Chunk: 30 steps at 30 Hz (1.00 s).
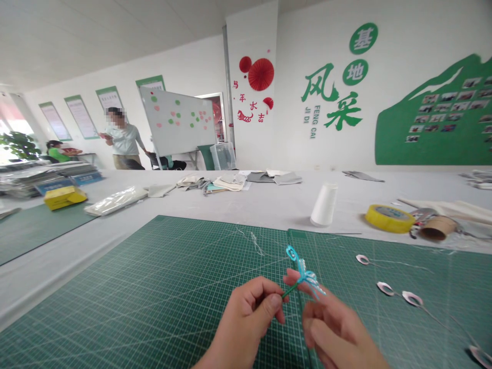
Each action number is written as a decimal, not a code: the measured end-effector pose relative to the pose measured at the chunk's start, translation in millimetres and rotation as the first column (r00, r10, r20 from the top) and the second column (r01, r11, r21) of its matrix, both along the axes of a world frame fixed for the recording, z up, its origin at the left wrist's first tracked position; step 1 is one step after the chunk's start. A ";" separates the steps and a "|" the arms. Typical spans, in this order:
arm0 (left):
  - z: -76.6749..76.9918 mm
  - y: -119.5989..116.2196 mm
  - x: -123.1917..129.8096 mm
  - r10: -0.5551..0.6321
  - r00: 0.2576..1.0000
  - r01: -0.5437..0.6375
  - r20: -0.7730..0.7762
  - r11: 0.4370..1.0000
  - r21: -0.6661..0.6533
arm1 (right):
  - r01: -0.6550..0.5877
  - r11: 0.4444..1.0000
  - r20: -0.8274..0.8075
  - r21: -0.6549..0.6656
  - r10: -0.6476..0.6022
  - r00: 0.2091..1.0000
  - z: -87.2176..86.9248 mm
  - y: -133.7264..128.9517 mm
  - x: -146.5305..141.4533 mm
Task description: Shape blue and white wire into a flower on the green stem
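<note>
My left hand [249,318] pinches the green stem [290,290] of a small turquoise wire-and-bead flower [303,274] between thumb and fingers. My right hand [330,328] sits just right of it, with a fingertip touching the underside of the turquoise loops; whether it grips them, I cannot tell. Both hands hover over a green cutting mat [154,287]. Several pale pink wire-loop petals [385,288] with thin trailing wires lie on the mat to the right of my right hand.
Beyond the mat, a white thread cone [324,205], a yellow tape roll [390,218] and a kraft paper tube [438,228] stand on the white table [246,197]. Fabric pieces and stacked packets lie farther off. A standing person [123,138] is near a whiteboard [177,120].
</note>
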<state>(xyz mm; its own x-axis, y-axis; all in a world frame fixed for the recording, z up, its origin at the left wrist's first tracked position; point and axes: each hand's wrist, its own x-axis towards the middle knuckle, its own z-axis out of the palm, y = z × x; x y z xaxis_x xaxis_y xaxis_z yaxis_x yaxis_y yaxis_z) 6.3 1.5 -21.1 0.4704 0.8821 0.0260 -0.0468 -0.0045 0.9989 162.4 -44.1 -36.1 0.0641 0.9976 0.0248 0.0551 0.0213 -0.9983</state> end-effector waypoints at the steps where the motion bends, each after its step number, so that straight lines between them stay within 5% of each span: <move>1: -0.2 -0.9 0.7 -0.008 1.000 0.009 -0.003 1.000 0.019 | -0.082 0.995 -0.149 -0.057 0.072 0.986 1.0 -1.1 -3.9; 5: -3.4 -3.2 3.0 -0.028 1.000 0.028 0.010 1.000 0.008 | -0.123 0.987 -0.367 -0.100 0.079 0.927 2.5 -0.9 -16.2; 13: -8.1 -1.5 2.6 -0.071 0.997 0.072 0.030 0.997 0.000 | -0.007 0.997 -0.230 -0.077 -0.011 0.973 -7.0 2.4 -13.6; 21: -7.2 -4.3 6.9 -0.086 0.985 0.097 0.152 0.993 -0.066 | 0.016 0.999 -0.138 0.036 -0.011 0.990 8.1 -1.8 -10.9; 30: -11.1 -2.6 8.5 -0.115 0.972 0.149 0.204 0.976 -0.160 | 0.121 0.990 -0.010 0.069 -0.120 0.993 -6.5 -2.0 -8.2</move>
<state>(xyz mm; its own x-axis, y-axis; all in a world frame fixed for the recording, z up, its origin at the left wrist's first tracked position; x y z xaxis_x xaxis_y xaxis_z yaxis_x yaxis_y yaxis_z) 14.8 -1.1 -32.2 0.5837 0.8117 -0.0200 -0.2271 0.1869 0.9558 154.2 -46.1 -42.6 0.1841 0.9786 0.0925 0.0560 0.0835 -0.9949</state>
